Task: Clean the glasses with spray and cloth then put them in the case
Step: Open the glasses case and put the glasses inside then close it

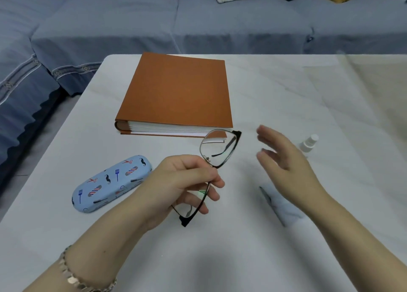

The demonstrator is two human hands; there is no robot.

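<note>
My left hand [187, 181] holds dark-framed glasses [217, 151] by the bridge, above the table, one lens pointing away and one toward me. My right hand [284, 159] hovers open to the right of the glasses, fingers spread and blurred, holding nothing. A small white spray bottle [309, 142] stands on the table just behind the right hand. A pale folded cloth [279, 206] lies on the table under my right wrist. The light-blue glasses case [110, 184], printed with barber motifs, lies shut to the left of my left hand.
A thick orange album [176, 93] lies at the middle back of the white table [242, 247]. A blue-grey sofa [198, 23] with cushions runs behind and to the left of the table. I wear a metal bracelet [70, 276] on my left wrist.
</note>
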